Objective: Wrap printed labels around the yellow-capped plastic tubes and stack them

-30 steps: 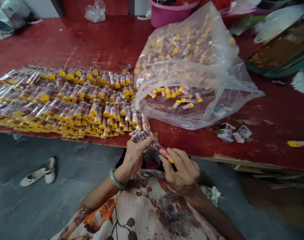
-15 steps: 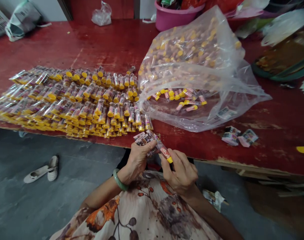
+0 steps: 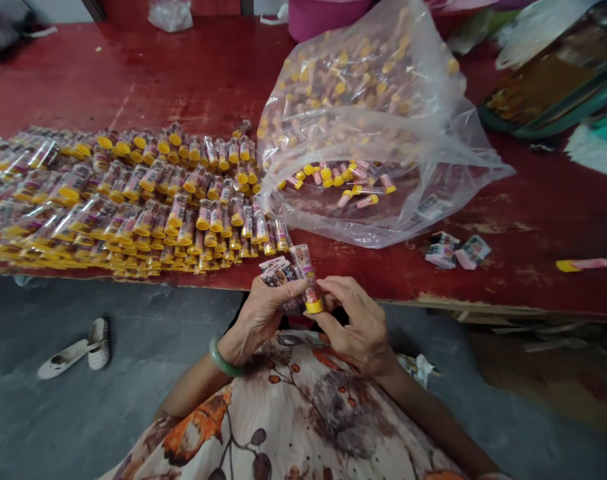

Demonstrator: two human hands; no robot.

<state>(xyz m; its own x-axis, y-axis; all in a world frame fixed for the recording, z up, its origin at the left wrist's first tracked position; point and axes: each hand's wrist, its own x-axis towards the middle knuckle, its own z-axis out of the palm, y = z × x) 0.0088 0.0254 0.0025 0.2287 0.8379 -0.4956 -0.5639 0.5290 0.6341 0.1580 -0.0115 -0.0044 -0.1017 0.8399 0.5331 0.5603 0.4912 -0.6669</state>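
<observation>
My left hand is closed on a few small printed cards, and its thumb presses on a clear tube with a yellow cap. The tube stands nearly upright, with a printed card and something pink and red inside. At the capped end, my right hand pinches the tube between thumb and fingers. Just beyond my left hand lie stacked rows of similar yellow-capped tubes. A large clear plastic bag beyond my right hand holds many pink pieces with yellow ends, some near its mouth.
Two small stacks of cards lie on the red table, right of the bag. Farther right is a loose yellow-ended pink tube. Behind the bag stands a pink tub. White shoes rest on the floor at left.
The tube in my hands has turned from slanted to nearly upright. My right hand has moved closer to my left. The whole view has shifted slightly, showing more on the right.
</observation>
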